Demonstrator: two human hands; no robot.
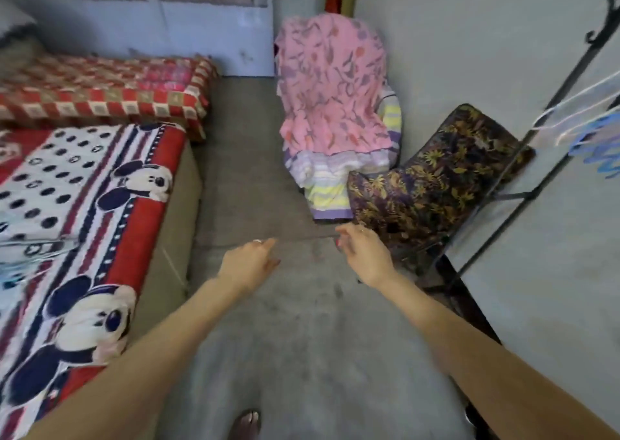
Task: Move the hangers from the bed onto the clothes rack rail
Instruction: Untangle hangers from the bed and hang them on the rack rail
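No readable text, label, brand or number shows anywhere.

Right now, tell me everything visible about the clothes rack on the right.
The clothes rack is a thin black metal frame against the grey wall, cut off by the right edge. One slanted pole ends in a curled hook at the top; a crossbar joins it lower down. White and blue hangers hang from it. A floral cushion sits beside its base. Neither hand touches it.

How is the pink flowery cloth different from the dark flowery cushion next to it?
The pink cloth is light, with purple and orange sprigs; the dark cushion is black-purple with yellow flowers. The pink cloth hangs draped over a striped bundle; the dark cushion leans tilted against the wall. The cloth falls in soft folds; the cushion keeps a flat shape. Both are floral.
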